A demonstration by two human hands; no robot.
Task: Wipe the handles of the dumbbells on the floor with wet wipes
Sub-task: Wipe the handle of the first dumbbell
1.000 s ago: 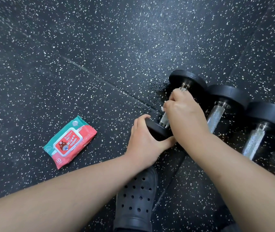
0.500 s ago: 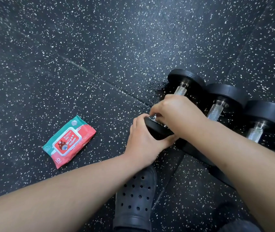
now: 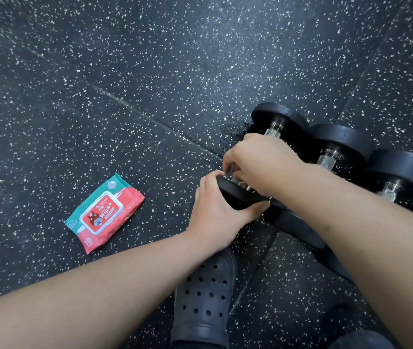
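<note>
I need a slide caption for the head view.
Left hand holds the leftmost dumbbell while right hand grips its handle.

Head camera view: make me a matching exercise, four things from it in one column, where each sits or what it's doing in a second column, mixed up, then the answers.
Column one
1. wipes pack
2. left hand
3. right hand
4. black clog

Column two
A. curled over the handle of the leftmost dumbbell
B. lies flat on the floor, left of both hands
C. at the bottom of the view, below the left wrist
D. grips the near end plate of the leftmost dumbbell

Pairs: 1-B, 2-D, 3-A, 4-C
</note>
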